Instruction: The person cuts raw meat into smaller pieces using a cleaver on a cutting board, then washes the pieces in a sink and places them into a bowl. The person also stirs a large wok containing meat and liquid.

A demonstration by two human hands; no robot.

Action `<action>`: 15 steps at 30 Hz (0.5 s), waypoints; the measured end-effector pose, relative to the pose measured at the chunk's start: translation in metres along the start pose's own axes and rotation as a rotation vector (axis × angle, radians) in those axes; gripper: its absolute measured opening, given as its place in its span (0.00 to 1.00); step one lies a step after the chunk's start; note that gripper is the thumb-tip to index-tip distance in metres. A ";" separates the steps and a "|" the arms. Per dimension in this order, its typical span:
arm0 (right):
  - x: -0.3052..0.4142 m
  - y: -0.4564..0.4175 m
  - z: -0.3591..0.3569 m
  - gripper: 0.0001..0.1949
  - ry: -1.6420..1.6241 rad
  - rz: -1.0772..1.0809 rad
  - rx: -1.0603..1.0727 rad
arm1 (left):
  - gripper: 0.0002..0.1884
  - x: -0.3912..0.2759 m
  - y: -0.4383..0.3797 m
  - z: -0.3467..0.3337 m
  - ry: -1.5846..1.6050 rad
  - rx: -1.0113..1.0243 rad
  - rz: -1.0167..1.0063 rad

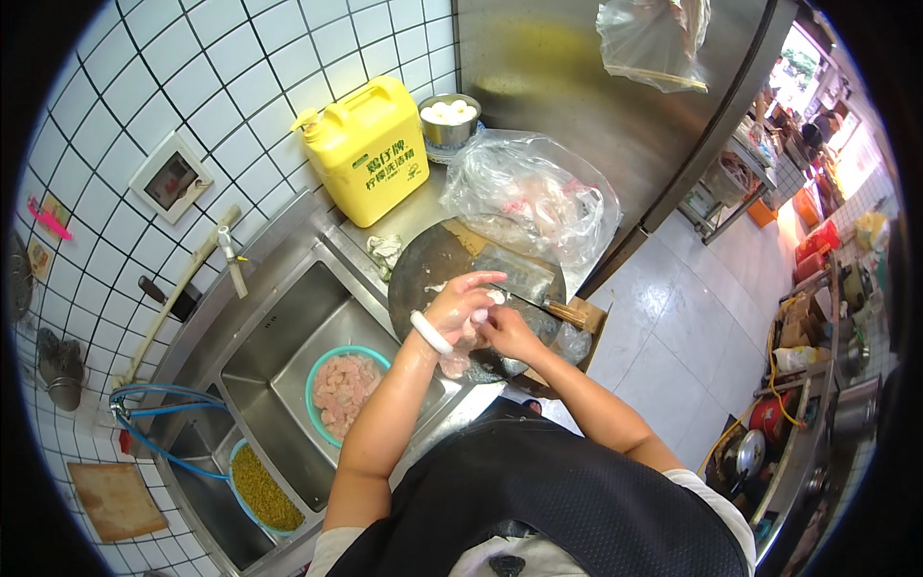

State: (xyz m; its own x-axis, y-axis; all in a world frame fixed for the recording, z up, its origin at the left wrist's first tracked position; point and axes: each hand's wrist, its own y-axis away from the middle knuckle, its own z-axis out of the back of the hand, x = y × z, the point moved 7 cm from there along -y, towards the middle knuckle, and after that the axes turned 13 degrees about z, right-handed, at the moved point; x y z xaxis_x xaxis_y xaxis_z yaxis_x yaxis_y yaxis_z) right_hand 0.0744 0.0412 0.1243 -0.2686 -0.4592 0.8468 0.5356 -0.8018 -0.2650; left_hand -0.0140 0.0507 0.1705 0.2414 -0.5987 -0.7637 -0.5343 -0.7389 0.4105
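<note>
My left hand (461, 306), with a white bangle at its wrist, holds a limp piece of pale raw meat (456, 363) over a round dark chopping block (417, 270). On the other side, the fingers of my right hand (510, 333) pinch the same piece, partly hidden between the hands. Just beyond them a cleaver (520, 275) lies flat on the block, its wooden handle pointing right. A turquoise basin (311, 389) of cut raw meat (346, 389) sits in the steel sink (296, 346) to the left.
Behind the block lie a clear plastic bag (533, 195) and a crumpled cloth (386, 252). A yellow detergent jug (371, 159) stands by a metal bowl (448, 133) of white eggs. Another basin (238, 461) holds yellow-green food in the left sink. A steel panel (526, 72) rises behind.
</note>
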 end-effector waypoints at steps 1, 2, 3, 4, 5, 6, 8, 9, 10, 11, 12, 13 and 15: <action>0.005 -0.003 0.001 0.09 0.196 -0.012 0.094 | 0.21 -0.004 0.002 -0.001 -0.001 -0.018 -0.003; 0.001 -0.001 0.000 0.12 0.326 -0.043 0.227 | 0.21 -0.009 0.005 -0.002 -0.001 -0.036 -0.007; 0.002 0.000 0.005 0.12 0.411 -0.049 0.275 | 0.21 -0.014 0.008 -0.001 -0.005 -0.053 -0.016; 0.005 0.001 0.012 0.12 0.495 -0.056 0.325 | 0.21 -0.017 0.009 0.008 0.024 -0.082 -0.029; 0.011 0.001 0.019 0.13 0.579 -0.063 0.376 | 0.22 -0.020 0.012 0.015 0.101 -0.093 -0.001; 0.026 -0.001 0.031 0.15 0.578 -0.020 0.334 | 0.22 -0.025 0.015 0.020 0.136 -0.092 -0.023; 0.040 -0.007 0.048 0.18 0.571 0.045 0.287 | 0.22 -0.035 0.023 0.021 0.163 -0.064 -0.041; 0.044 -0.011 0.053 0.18 0.605 0.075 0.286 | 0.22 -0.036 0.022 0.020 0.135 -0.051 -0.046; 0.046 -0.014 0.055 0.18 0.602 0.200 0.246 | 0.22 -0.037 0.021 0.018 0.107 -0.039 -0.051; 0.043 -0.017 0.055 0.18 0.597 0.325 0.206 | 0.22 -0.037 0.020 0.015 0.079 -0.026 -0.056; 0.053 -0.021 0.057 0.18 0.590 0.453 0.163 | 0.22 -0.038 0.020 0.012 0.067 -0.036 -0.073; 0.053 -0.024 0.059 0.17 0.475 0.417 0.183 | 0.22 -0.038 0.020 0.014 0.066 -0.042 -0.080; 0.058 -0.027 0.062 0.15 0.245 0.342 0.222 | 0.22 -0.036 0.018 0.017 0.065 -0.054 -0.091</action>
State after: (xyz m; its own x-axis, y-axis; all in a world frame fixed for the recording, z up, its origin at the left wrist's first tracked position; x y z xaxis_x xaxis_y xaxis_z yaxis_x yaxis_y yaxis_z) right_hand 0.0937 0.0600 0.2090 -0.2138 -0.7808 0.5871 0.7775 -0.4999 -0.3817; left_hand -0.0457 0.0640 0.1967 0.3401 -0.5456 -0.7659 -0.4637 -0.8059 0.3682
